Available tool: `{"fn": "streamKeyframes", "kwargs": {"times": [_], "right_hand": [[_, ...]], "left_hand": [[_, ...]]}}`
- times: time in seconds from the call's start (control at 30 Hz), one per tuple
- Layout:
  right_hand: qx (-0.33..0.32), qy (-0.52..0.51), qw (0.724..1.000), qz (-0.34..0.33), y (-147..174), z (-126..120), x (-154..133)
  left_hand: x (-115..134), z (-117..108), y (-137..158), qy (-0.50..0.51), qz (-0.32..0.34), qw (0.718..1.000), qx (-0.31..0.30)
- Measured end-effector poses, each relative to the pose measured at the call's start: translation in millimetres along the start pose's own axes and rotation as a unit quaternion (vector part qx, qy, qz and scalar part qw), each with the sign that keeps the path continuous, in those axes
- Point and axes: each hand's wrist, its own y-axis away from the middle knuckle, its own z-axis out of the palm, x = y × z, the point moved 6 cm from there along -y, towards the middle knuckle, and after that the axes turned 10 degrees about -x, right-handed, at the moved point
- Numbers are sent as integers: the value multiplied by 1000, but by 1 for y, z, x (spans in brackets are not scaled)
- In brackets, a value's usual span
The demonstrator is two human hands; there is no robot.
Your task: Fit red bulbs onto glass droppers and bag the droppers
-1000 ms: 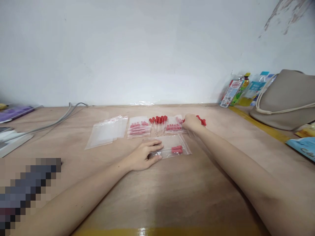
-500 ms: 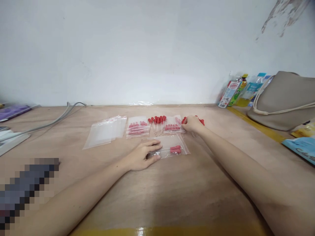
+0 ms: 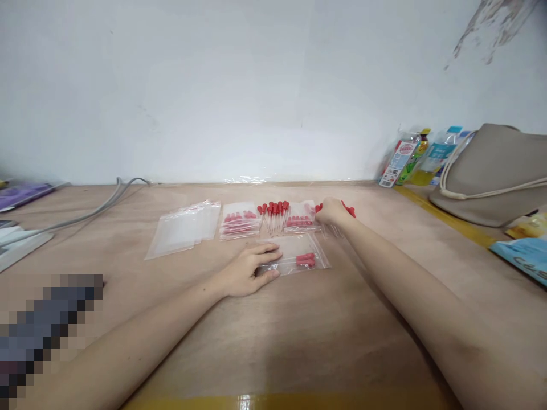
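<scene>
My left hand [image 3: 250, 270] lies on a clear zip bag [image 3: 290, 249], fingers spread over its left part. Two red rubber dropper bulbs [image 3: 305, 259] show inside that bag near its right end. Farther back, my right hand [image 3: 332, 212] is curled at a pile of red dropper bulbs [image 3: 349, 210]; its fingertips are hidden, so what they grip cannot be seen. Between two filled zip bags, a stack on the left [image 3: 240, 221] and one on the right [image 3: 299, 217], lie several droppers with red bulbs [image 3: 276, 212] and thin clear tubes.
Flat clear zip bags [image 3: 179, 230] overlap at the left. A grey cable [image 3: 100, 205] runs along the far left. Drink bottles [image 3: 433, 162], a carton [image 3: 398, 164] and a grey-beige bag [image 3: 498, 173] stand at the right, with a blue packet [image 3: 523, 259] nearer. The wall closes off the back.
My right hand has turned slightly and its fingers have curled down out of sight at the red pile. My left hand and the bag beneath it are nearly still.
</scene>
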Motion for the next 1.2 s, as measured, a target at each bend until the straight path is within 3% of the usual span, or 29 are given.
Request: {"fn": "streamKeyframes", "kwargs": {"times": [0.1,0.2,0.3,0.43,0.57,0.77,0.83,0.97,1.03,1.1,1.2], "right_hand": [[22,-36,999,-6,6,-10,11],[58,-165,983,-65,21,-17,22],[29,-350,932,-91,42,-3,35],[65,-519,848,-80,66,17,48],[70,-596,795,-85,74,31,48],[-25,-685,725,-69,78,51,41],[-68,-675,731,-80,81,53,40],[-198,-533,811,-136,86,53,30],[-252,-467,829,-175,88,52,22],[-264,-449,827,-210,88,51,14],[-228,-461,829,-219,85,49,9]], "left_hand": [[0,0,0,1,4,1000,2],[-1,0,0,1,4,1000,4],[-1,-1,-1,1,3,1000,6],[-1,-1,0,1,9,1000,12],[-1,0,0,2,8,1000,12],[1,-1,0,1,-3,1000,6],[2,-2,1,2,-2,1000,14],[2,-3,2,2,-5,1000,19],[1,-3,2,1,-6,1000,18],[1,-3,1,2,-2,1000,17],[2,-3,1,6,6,1000,19]]}}
